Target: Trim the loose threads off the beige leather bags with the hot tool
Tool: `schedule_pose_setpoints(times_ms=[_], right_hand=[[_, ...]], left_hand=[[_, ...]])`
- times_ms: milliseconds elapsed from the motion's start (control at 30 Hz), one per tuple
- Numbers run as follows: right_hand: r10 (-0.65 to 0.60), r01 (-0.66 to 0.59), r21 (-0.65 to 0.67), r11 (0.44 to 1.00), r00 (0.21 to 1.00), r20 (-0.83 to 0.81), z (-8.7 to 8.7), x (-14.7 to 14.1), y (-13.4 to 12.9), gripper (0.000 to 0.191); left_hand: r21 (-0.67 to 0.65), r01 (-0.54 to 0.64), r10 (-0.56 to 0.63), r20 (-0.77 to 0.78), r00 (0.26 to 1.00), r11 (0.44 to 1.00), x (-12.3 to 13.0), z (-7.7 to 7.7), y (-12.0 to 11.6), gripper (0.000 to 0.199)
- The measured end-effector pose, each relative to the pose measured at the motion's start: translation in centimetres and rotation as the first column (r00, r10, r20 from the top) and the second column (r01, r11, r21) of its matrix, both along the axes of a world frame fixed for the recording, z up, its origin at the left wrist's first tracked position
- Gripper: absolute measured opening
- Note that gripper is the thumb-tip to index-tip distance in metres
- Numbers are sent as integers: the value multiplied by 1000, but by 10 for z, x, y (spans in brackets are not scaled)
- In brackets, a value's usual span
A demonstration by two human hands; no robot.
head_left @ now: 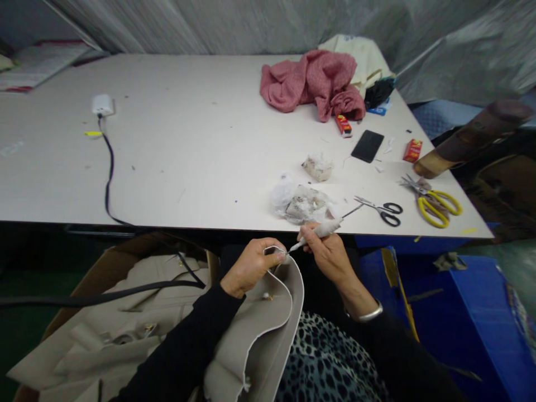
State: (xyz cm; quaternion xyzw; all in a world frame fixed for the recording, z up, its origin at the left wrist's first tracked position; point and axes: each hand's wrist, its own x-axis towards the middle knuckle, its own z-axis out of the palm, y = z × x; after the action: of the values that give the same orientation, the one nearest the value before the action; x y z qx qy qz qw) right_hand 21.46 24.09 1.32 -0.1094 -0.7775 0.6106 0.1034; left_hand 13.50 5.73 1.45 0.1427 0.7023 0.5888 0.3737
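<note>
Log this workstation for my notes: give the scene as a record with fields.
left hand: pinches the edge of a beige piece
right hand: holds a white-wrapped tool, tip at that edge
table, right side: pink cloth, black-handled scissors, yellow-handled scissors
table, left side: white box with black cable
below: carton of beige pieces, left; blue bin, right

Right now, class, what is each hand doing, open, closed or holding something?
Left hand: closed, pinching the edge of the grey-beige piece.
Right hand: closed, gripping a white-wrapped tool, its tip at that edge.
</note>
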Motion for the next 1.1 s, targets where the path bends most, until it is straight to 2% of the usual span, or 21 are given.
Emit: schedule_pose_setpoints(times_ms=[133,233,333,433,533,633,733,800,833,933,1033,1100], right_hand=[[-164,157,-131,979,985,-47,-1,6,-4,42],[-300,271,-196,942,944,-135,0,10,-6,36],[-343,286,-274,918,920,-189,4,14,-7,32],[-346,268,-334,904,917,-198,12,19,-7,33],[-363,280,-337,899,907,-212,23,24,-8,35],[-384,306,-306,901,892,-237,32,30,-7,32],[-396,325,-278,904,881,-260,38,35,-7,26],[-411,339,-281,898,873,-263,38,38,-7,23],[-416,343,-285,895,873,-256,37,39,-8,23],[-357,303,-252,919,912,-204,28,41,-11,26],[-248,228,-141,963,957,-148,15,43,-22,29],[-206,200,-53,978,970,-133,8,46,-33,30]], left_hand=[[-8,10,-10,-63,998,1000,1,3,-2,12],[-30,1,-5,-134,991,1000,2,15,-6,13],[-56,-75,60,-236,970,996,0,40,-16,15],[-51,-220,193,-321,927,974,-7,73,-34,17],[28,-405,387,-363,848,914,-12,106,-57,20],[114,-595,587,-388,711,796,-9,135,-82,25],[134,-688,675,-397,622,713,5,152,-105,27],[114,-715,689,-408,600,690,19,149,-118,24],[100,-727,690,-427,585,679,27,143,-124,23],[66,-771,663,-560,497,633,48,107,-139,25],[21,-798,590,-684,428,603,65,69,-147,24],[28,-826,591,-712,380,564,75,54,-149,23]])
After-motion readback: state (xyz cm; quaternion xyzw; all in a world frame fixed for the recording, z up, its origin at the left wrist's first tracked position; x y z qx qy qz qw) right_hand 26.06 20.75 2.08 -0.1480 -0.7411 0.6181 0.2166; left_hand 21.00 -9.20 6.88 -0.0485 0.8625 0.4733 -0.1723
